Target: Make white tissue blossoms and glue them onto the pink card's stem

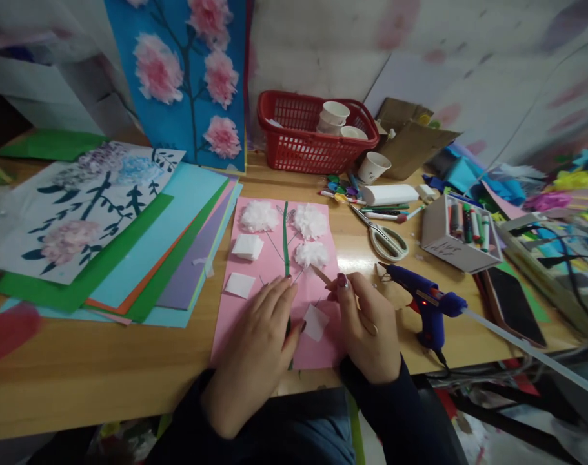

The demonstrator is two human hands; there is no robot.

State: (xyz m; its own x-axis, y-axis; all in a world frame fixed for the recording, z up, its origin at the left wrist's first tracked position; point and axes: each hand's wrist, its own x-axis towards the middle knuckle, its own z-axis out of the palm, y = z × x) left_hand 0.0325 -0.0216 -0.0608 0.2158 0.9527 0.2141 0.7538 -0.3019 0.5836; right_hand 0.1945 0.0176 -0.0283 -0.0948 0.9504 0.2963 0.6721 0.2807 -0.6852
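A pink sheet of paper [221, 323] lies in front of me with a green stem [284, 239] running down its middle. Three fluffy white paper flowers [311, 221] sit on its upper half. Folded white tissue squares [239, 285] rest at the left, and another white square [315, 322] lies at the lower right. My left hand [262, 336] is spread flat over the lower part of the sheet. Pinched in my right hand [368, 323] is a thin wooden stick [319, 274], its tip at the lower edge of the right-hand lower flower.
A blue glue gun [422, 294] with a lit red light stands right of my hand. Scissors [388, 242], a box of markers [461, 232] and a phone [511, 303] are beyond it. Coloured papers [177, 219] are stacked left; a red basket [298, 152] stands behind.
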